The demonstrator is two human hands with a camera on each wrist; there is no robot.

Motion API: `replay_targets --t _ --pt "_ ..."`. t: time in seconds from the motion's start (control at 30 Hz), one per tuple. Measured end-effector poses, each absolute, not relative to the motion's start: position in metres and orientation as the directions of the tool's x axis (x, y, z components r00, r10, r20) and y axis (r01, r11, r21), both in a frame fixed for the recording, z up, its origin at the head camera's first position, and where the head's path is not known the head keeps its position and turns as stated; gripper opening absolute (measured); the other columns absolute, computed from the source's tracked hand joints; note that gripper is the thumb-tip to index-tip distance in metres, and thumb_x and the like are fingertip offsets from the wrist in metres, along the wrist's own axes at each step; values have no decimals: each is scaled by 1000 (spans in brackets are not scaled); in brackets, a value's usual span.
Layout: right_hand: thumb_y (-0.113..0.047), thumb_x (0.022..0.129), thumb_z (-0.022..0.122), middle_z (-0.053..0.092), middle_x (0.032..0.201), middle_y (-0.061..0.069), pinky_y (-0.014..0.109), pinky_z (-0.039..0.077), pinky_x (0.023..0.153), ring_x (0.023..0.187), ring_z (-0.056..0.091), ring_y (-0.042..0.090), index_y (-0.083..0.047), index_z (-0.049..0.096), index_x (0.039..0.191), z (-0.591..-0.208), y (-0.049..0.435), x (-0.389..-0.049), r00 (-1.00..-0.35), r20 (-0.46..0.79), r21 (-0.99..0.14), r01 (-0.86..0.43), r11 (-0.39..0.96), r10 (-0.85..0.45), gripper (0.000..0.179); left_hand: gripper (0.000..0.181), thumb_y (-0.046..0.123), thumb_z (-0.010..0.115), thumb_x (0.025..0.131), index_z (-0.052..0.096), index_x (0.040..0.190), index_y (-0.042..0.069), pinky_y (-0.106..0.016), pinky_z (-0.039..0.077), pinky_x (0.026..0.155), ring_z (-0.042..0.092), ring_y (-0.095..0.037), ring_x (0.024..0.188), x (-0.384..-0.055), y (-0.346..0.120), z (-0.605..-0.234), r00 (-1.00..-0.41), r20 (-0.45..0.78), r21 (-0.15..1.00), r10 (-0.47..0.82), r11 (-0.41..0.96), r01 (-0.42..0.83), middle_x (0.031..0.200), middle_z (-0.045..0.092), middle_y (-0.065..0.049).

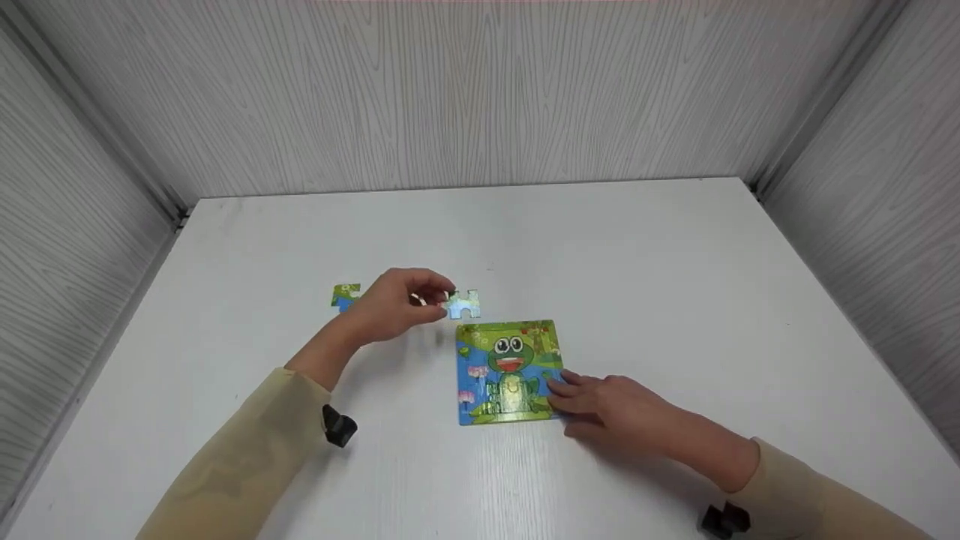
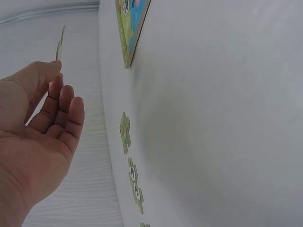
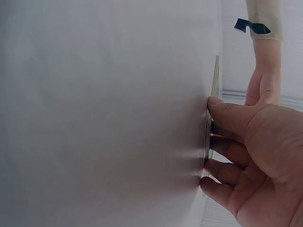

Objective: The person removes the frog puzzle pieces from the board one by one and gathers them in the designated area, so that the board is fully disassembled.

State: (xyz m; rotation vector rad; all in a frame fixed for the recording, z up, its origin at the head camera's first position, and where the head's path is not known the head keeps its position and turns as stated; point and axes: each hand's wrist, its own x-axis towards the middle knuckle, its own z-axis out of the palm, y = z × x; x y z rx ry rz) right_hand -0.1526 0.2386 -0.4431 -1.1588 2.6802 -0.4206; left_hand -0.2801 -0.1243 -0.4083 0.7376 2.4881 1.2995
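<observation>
My left hand (image 1: 397,304) pinches a jigsaw piece (image 1: 464,304) between thumb and fingers, above the table behind the puzzle. In the left wrist view that piece (image 2: 60,42) is seen nearly edge-on. The square frog puzzle (image 1: 510,375) lies flat, its picture showing a green frog against blue and green. My right hand (image 1: 619,409) rests fingertips on its right edge, with the thumb by the near right corner. Loose pieces lie beside the left hand: a green and blue one (image 1: 345,294), partly covered, and one with two eyes (image 2: 135,185).
A white table (image 1: 645,277) is enclosed by grey wood-grain panels (image 1: 480,97) at the back and both sides. Another green piece (image 2: 125,132) lies on the table in the left wrist view. Each sleeve has a black clip (image 1: 339,426) near the cuff.
</observation>
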Motion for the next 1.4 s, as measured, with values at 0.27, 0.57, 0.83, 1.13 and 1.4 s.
replay_targets --t 0.27,0.57,0.83,1.13,1.4 --pt "-24 101 75 55 154 9 60 54 99 144 51 34 -9 62 149 -444 237 -152 -687 -94 -343 -658 671 -721 52 34 10 75 99 72 132 6 -31 54 88 62 -24 105 -277 -146 -415 -865 11 824 502 486 293 117 70 -10" --pt "-26 101 75 56 154 8 60 54 98 144 51 34 -11 62 149 -447 239 -152 -693 -95 -322 -658 680 -715 52 33 9 75 99 73 131 7 -38 52 87 62 -25 103 -277 -159 -433 -871 1 823 491 494 279 114 70 -13" --pt "-23 100 75 59 150 10 53 57 93 140 56 34 -8 65 146 -447 240 -150 -680 -42 -319 -685 655 -732 49 33 8 75 97 72 131 7 -36 51 88 62 -24 103 -278 -164 -445 -895 -58 822 443 530 209 112 70 -8" --pt "-24 100 76 59 151 9 52 57 93 141 55 34 -9 65 146 -444 238 -150 -690 -53 -333 -669 664 -722 50 34 7 73 98 71 132 5 -38 51 88 61 -24 99 -280 -163 -451 -887 -58 819 458 530 220 110 69 -8" --pt "-24 100 75 57 153 8 55 55 97 143 52 33 -10 63 148 -443 237 -151 -700 -81 -340 -649 680 -709 51 30 7 73 98 73 128 6 -35 51 85 60 -23 96 -282 -163 -454 -894 -64 807 443 550 215 108 69 -6"
